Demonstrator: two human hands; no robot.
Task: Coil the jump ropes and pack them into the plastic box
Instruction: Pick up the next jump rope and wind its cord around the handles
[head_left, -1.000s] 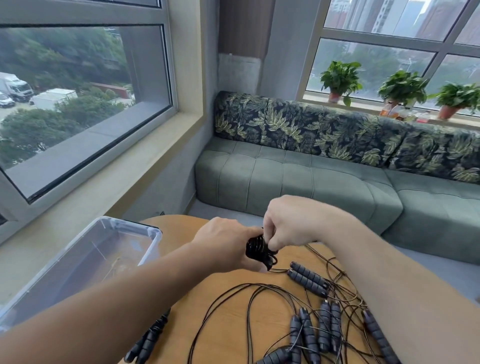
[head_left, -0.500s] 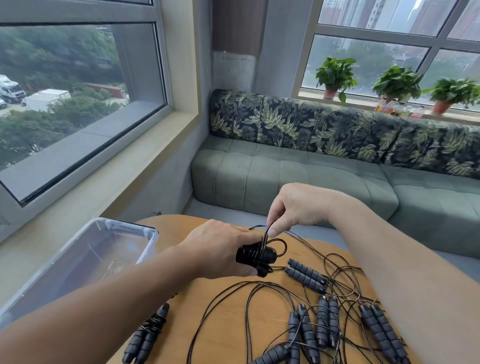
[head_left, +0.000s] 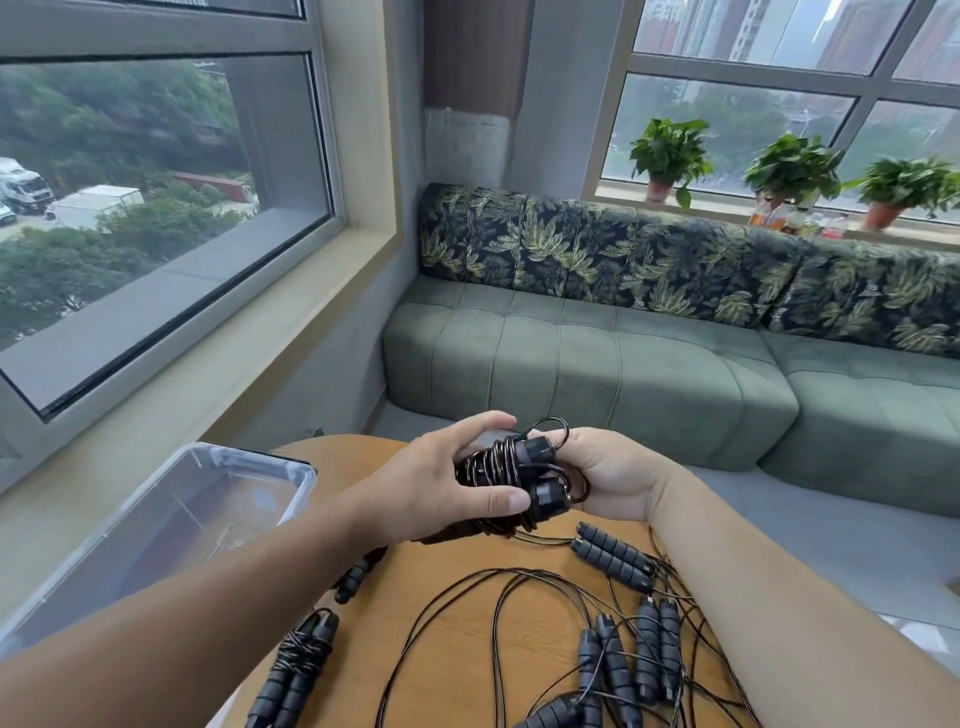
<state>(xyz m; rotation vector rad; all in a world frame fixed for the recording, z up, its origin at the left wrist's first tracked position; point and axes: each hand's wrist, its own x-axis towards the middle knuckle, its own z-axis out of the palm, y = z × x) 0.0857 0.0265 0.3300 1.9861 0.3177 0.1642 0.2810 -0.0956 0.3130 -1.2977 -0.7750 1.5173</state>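
A black jump rope (head_left: 511, 470), its cord wound round the two handles, is held above the round wooden table (head_left: 452, 613). My left hand (head_left: 441, 493) grips the bundle from the left, thumb across its underside. My right hand (head_left: 610, 475) cups it from the right, fingers behind the handle ends. A clear plastic box (head_left: 171, 519) stands open at the table's left edge. Another wound rope (head_left: 296, 665) lies near the box. Several uncoiled ropes (head_left: 618, 649) with ribbed grey handles lie tangled on the table's right half.
A green sofa (head_left: 597, 364) with leaf-patterned cushions runs behind the table. Potted plants (head_left: 670, 156) stand on the window sill at the back right. A large window fills the left wall.
My right hand let go of the cord end it was pulling upward and came down to cup the bundle. The bundle has turned and risen a little; the cord is now fully wound.
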